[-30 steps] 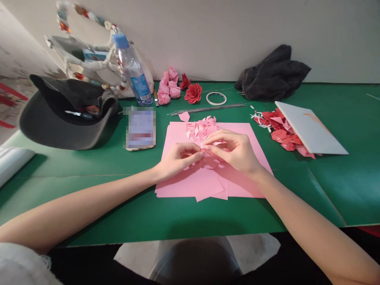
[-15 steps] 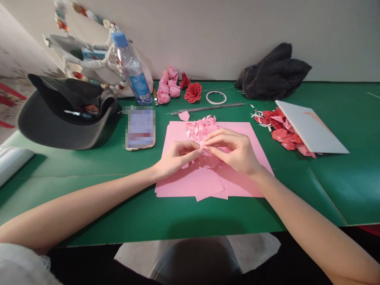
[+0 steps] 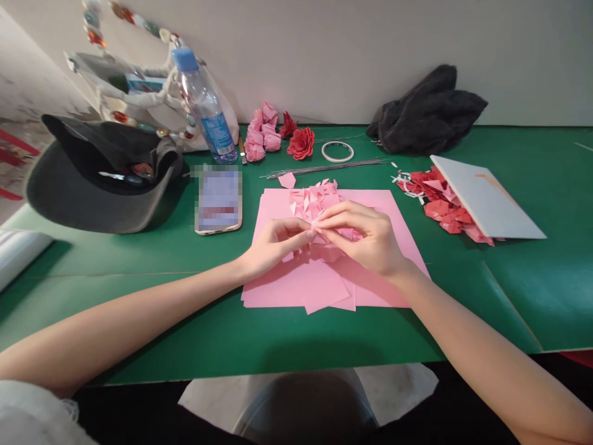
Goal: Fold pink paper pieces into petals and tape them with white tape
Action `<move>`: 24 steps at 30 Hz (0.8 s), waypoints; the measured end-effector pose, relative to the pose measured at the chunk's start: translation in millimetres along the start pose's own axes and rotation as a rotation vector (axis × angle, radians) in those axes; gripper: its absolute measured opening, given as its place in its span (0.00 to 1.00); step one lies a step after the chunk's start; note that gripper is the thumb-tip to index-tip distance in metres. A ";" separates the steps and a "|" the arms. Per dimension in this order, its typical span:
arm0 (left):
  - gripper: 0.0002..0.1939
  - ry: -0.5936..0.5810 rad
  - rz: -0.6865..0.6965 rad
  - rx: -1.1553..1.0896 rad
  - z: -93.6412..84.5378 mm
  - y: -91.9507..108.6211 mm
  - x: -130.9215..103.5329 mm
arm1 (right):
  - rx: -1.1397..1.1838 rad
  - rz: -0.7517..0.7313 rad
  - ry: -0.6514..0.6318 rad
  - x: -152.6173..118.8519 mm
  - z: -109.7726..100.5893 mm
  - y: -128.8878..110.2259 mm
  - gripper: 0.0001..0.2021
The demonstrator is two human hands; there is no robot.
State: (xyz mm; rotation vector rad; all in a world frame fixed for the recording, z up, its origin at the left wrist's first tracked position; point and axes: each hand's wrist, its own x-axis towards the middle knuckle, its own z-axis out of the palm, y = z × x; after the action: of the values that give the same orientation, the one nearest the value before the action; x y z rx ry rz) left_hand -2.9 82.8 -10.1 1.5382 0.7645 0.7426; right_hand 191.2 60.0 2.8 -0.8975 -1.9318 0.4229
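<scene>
pink paper piece (image 3: 314,226) sits between the fingertips of both hands, each grip (image 3: 314,232) pinched closed on it.

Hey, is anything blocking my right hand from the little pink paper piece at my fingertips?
Nothing visible stands in the way: the right hand pinches the little pink piece together with the left hand. Loose pink cuttings lie beyond and below, not between.
</scene>
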 end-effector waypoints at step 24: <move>0.11 0.074 0.067 0.128 2.0 2.4 -3.6 | 0.298 0.468 -0.224 8.0 -11.6 2.9 0.08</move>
State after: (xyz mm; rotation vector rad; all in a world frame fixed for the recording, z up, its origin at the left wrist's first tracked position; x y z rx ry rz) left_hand -3.2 78.5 -8.1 1.6652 0.8322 0.8168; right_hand 200.0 67.0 11.8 -1.1358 -1.7779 1.0970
